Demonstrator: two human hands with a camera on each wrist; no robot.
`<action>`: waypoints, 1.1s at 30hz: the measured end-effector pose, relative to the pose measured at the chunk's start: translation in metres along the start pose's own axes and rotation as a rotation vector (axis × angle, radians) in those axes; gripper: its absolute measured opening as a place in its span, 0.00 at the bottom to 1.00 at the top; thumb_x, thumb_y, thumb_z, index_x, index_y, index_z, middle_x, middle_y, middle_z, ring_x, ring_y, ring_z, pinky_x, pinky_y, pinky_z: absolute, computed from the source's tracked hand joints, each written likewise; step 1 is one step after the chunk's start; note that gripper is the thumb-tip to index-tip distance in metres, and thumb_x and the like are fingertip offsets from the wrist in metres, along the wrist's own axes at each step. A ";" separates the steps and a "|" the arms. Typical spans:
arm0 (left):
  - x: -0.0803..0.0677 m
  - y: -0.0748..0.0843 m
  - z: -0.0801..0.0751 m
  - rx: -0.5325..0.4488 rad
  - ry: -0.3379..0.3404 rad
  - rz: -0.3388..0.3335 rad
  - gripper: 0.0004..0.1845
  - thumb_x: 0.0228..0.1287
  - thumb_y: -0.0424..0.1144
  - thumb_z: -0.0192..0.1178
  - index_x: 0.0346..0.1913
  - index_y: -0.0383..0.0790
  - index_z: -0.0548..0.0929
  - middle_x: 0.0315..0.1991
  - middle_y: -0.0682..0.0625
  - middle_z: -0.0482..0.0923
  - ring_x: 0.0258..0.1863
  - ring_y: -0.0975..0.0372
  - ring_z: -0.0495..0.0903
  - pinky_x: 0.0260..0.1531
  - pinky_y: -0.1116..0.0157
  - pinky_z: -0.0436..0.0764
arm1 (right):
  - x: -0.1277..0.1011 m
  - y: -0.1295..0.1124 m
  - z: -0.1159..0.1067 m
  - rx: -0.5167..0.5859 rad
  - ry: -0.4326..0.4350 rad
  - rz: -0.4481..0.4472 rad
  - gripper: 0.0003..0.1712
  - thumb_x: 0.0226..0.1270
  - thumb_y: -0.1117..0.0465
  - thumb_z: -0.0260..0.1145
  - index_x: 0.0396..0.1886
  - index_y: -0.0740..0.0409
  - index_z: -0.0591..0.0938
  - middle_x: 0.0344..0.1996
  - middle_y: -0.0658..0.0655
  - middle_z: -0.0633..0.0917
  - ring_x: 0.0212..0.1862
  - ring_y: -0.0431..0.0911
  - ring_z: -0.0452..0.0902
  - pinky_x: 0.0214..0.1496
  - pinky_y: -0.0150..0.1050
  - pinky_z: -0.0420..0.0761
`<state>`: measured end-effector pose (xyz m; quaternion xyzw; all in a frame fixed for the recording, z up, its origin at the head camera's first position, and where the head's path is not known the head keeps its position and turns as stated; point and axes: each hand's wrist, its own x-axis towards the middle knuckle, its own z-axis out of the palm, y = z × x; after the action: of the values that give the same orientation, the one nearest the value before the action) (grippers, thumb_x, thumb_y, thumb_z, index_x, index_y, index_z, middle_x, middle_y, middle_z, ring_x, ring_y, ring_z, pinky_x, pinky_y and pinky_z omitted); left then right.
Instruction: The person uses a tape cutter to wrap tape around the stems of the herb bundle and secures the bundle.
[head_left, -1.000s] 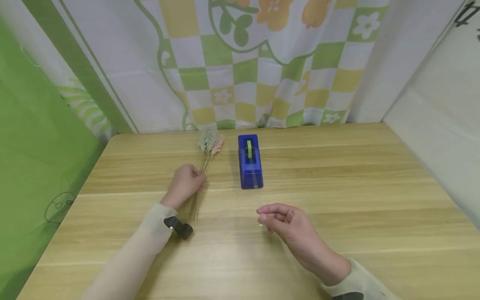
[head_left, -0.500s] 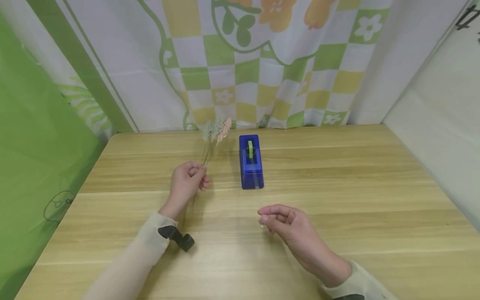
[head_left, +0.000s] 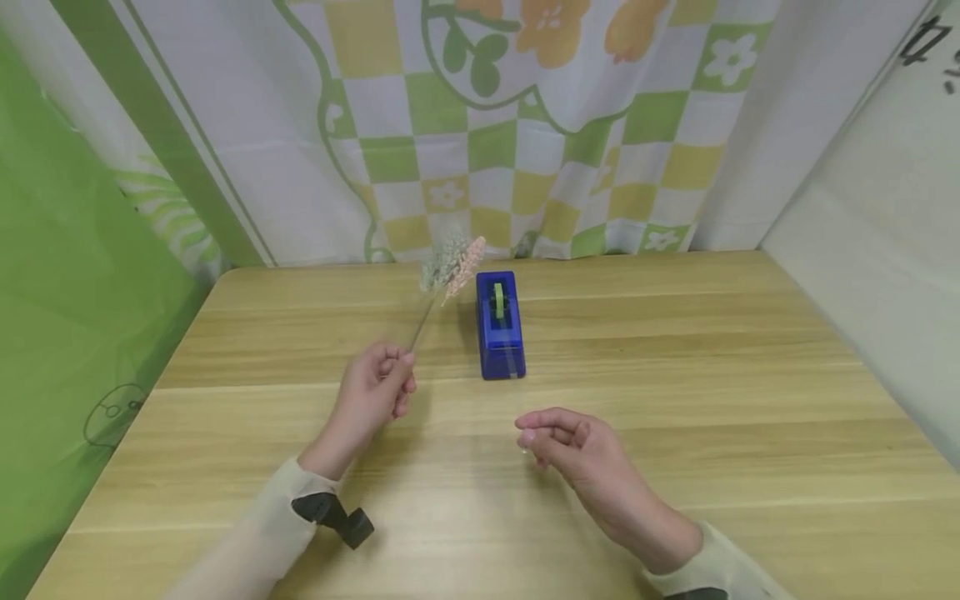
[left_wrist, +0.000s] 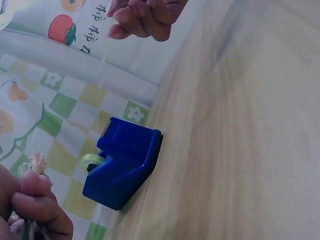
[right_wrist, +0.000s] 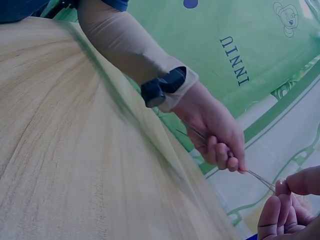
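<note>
Left hand (head_left: 375,387) is curled round the thin stems of a small bunch of dried flowers (head_left: 452,260), holding it lifted off the table (head_left: 675,400) and tilted, heads pointing up and away toward the back edge, just left of the blue tape dispenser (head_left: 500,325). In the left wrist view the fingers (left_wrist: 42,212) pinch the stems low in the corner and the dispenser (left_wrist: 124,167) stands near, not touching the hand. Right hand (head_left: 573,446) hovers above the table in front of the dispenser, fingers loosely curled with thumb and forefinger close together; I cannot tell whether a small clear piece is pinched there, nothing in it reads plainly. In the right wrist view the stems (right_wrist: 260,179) run from the left hand (right_wrist: 215,127) toward the right fingertips (right_wrist: 280,205), close but apart as far as I can judge. My reading on progress: the bunch is gathered and raised; I see no tape on the stems, so any binding looks not yet done. Room: wide bare wood to the right and front of both hands; the dispenser sits between the flower heads and the right hand; the curtain (head_left: 525,125) hangs close behind the back edge, the flower heads near it.
</note>
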<state>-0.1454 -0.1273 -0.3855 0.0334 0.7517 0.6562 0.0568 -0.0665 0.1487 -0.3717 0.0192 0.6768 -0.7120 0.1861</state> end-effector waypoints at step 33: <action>-0.071 -0.019 -0.084 0.095 -0.175 -0.123 0.13 0.77 0.38 0.60 0.45 0.26 0.79 0.29 0.56 0.83 0.18 0.72 0.65 0.19 0.73 0.69 | -0.001 -0.014 0.001 0.035 0.058 -0.073 0.15 0.73 0.67 0.66 0.56 0.70 0.80 0.38 0.43 0.90 0.36 0.36 0.80 0.44 0.27 0.82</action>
<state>-0.0852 -0.2214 -0.3907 0.0471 0.7748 0.6097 0.1605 -0.0695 0.1486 -0.3578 0.0185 0.6697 -0.7291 0.1399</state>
